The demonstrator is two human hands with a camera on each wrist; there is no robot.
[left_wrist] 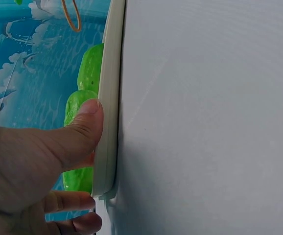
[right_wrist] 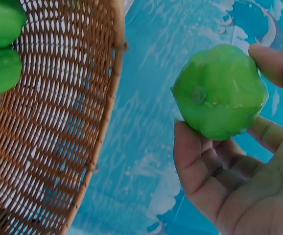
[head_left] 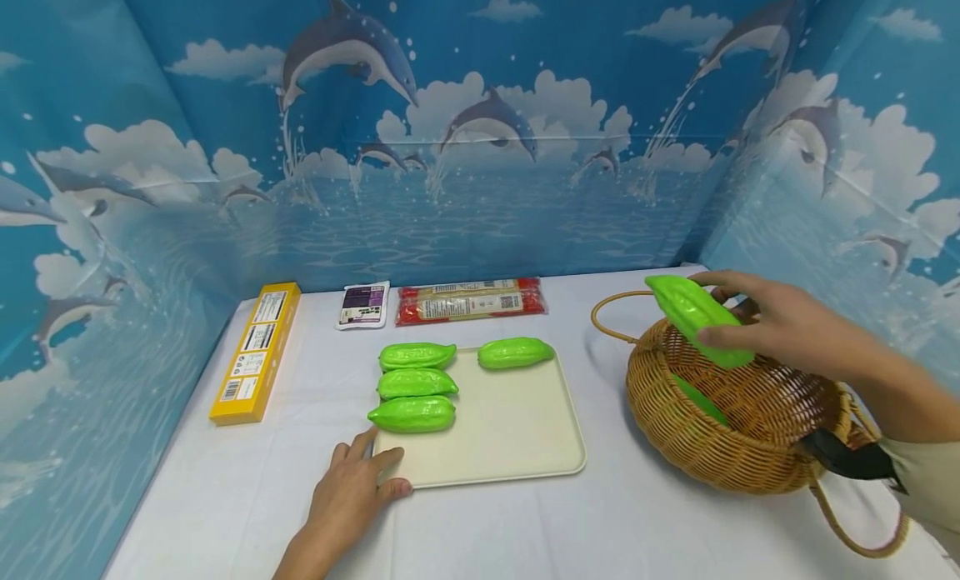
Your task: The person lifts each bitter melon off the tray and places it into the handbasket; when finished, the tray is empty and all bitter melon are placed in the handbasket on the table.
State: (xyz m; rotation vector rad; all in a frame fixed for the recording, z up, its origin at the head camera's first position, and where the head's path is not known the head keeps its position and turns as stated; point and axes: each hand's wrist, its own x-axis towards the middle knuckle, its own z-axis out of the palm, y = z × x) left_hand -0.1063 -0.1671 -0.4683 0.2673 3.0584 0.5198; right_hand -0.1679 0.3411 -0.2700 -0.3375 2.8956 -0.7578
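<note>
A white table (head_left: 225, 497) is carrying everything, with a blue dolphin backdrop (head_left: 480, 147) wrapping around it at 9, 12 and 3 o'clock. At 3 o'clock of the table's middle a wicker basket (head_left: 720, 430) is sitting, its looped handles sticking out at 10 and 5 o'clock, and more green pieces (right_wrist: 2, 46) are lying inside it. At the middle a cream tray (head_left: 517, 438) is lying flat, holding four green toy gourds: three (head_left: 415, 386) are stacked in a column along its 9 o'clock edge and one (head_left: 516, 352) is lying at its 12 o'clock edge. A long yellow box (head_left: 257, 351) is lying at 9 o'clock of the tray, well apart from it; a red packet (head_left: 471, 300) and a small purple-and-white pouch (head_left: 363, 304) are lying at 12 o'clock, side by side. The right hand (head_left: 780, 322) is hovering over the basket's 12 o'clock rim, its fingers (right_wrist: 193, 161) and thumb curling round a fifth green gourd (head_left: 697, 317), holding it tilted above the basket and clear of the weave. The left hand (head_left: 352, 492) is resting on the table at the tray's 7 o'clock corner, fingers straight and holding nothing, the thumb (left_wrist: 85, 129) pressing against the tray's rim (left_wrist: 109, 98).
</note>
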